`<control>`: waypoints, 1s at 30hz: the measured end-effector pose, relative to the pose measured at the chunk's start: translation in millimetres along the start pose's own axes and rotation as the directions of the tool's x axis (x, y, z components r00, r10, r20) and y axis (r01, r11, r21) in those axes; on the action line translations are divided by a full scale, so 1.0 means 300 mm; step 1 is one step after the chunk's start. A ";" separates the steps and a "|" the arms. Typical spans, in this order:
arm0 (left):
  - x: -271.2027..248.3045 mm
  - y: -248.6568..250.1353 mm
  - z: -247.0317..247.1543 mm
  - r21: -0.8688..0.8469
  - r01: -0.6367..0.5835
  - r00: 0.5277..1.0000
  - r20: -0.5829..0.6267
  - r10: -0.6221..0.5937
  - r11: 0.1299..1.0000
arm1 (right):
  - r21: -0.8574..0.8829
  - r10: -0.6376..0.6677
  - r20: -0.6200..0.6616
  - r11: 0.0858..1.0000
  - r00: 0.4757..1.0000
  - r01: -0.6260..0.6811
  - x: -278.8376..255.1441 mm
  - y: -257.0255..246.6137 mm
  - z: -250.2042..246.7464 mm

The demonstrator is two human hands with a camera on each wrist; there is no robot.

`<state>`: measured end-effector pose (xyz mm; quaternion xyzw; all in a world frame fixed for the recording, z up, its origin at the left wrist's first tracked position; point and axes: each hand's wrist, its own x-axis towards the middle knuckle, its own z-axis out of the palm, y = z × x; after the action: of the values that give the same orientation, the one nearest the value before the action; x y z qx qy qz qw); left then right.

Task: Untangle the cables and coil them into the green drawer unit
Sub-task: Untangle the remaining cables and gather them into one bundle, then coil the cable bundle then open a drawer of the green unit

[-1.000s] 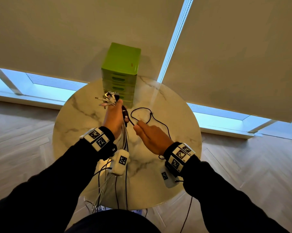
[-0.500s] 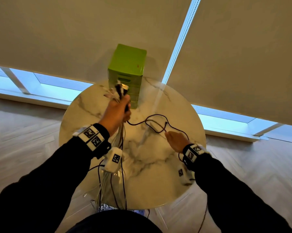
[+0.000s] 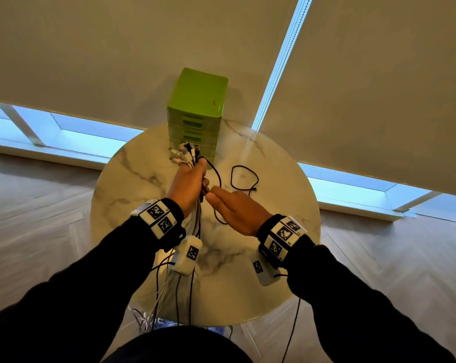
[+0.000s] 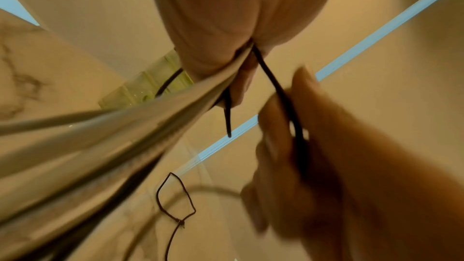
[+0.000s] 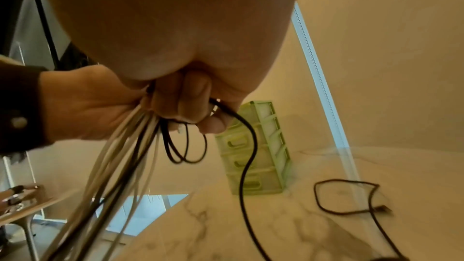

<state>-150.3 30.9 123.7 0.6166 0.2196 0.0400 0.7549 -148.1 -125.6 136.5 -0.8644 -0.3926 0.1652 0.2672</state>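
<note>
Marble table, green drawers at its far edge: left hand fists an upright cable bundle; right hand, fingers nearly straight, pinches a black cable.

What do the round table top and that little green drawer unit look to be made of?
The table top looks like polished marble or a marble-look slab: pale, with grey veins and a soft sheen. Real stone or printed, I cannot tell. The drawer unit looks like moulded plastic: even lime green, and the right wrist view shows its walls letting light through.
</note>
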 end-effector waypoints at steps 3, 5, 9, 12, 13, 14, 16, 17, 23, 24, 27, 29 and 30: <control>0.029 0.036 -0.024 -0.203 -0.043 0.995 -0.092 0.024 0.978 | 0.043 0.043 0.077 0.998 0.996 -0.046 -0.065 0.069 0.026; 0.046 0.062 -0.052 -0.264 -0.076 0.990 -0.136 0.041 0.962 | 0.145 0.125 0.101 0.980 0.987 -0.139 -0.117 0.150 0.050; 0.056 0.119 -0.108 -0.284 -0.180 0.972 -0.200 0.125 0.942 | 0.214 0.316 0.179 0.912 0.932 -0.350 -0.204 0.325 0.068; 0.053 0.141 -0.119 -0.193 -0.295 0.942 -0.220 0.252 0.936 | 0.036 0.458 0.266 0.875 0.848 -0.484 -0.247 0.435 0.035; 0.048 0.136 -0.113 -0.140 -0.318 0.936 -0.205 0.286 0.938 | -0.040 0.506 0.245 0.858 0.827 -0.512 -0.244 0.465 0.019; 0.036 0.127 -0.104 -0.077 -0.326 0.937 -0.158 0.311 0.942 | -0.106 0.551 0.187 0.834 0.813 -0.541 -0.226 0.482 0.002; 0.015 0.093 -0.074 0.078 -0.330 0.940 -0.060 0.335 0.941 | -0.159 0.607 -0.027 0.782 0.794 -0.603 -0.164 0.464 -0.039; 0.006 0.072 -0.054 0.158 -0.336 0.940 0.004 0.340 0.928 | -0.138 0.611 -0.145 0.766 0.778 -0.628 -0.126 0.426 -0.063; -0.084 0.016 0.069 0.257 -0.180 0.974 0.184 0.135 0.949 | 0.205 0.337 -0.367 0.939 0.867 -0.278 0.018 0.133 -0.128; -0.084 0.012 0.087 0.169 -0.089 0.981 0.184 0.057 0.982 | 0.209 0.279 -0.357 0.954 0.891 -0.215 0.015 0.100 -0.125; -0.075 0.018 0.126 -0.014 0.158 0.954 0.259 -0.149 0.987 | 0.238 0.185 -0.301 0.965 0.935 -0.114 -0.022 0.056 -0.129; -0.080 0.023 0.148 -0.028 0.207 0.927 0.326 -0.187 0.978 | 0.268 0.151 -0.242 0.960 0.958 -0.084 -0.067 0.066 -0.138; -0.081 0.022 0.158 -0.022 0.205 0.922 0.339 -0.186 0.979 | 0.287 0.141 -0.220 0.955 0.965 -0.074 -0.090 0.073 -0.143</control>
<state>-152.7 -19.0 143.8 0.5677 0.1473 -0.1345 0.7987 -131.1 -172.6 160.1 -0.8524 -0.2829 0.1280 0.4207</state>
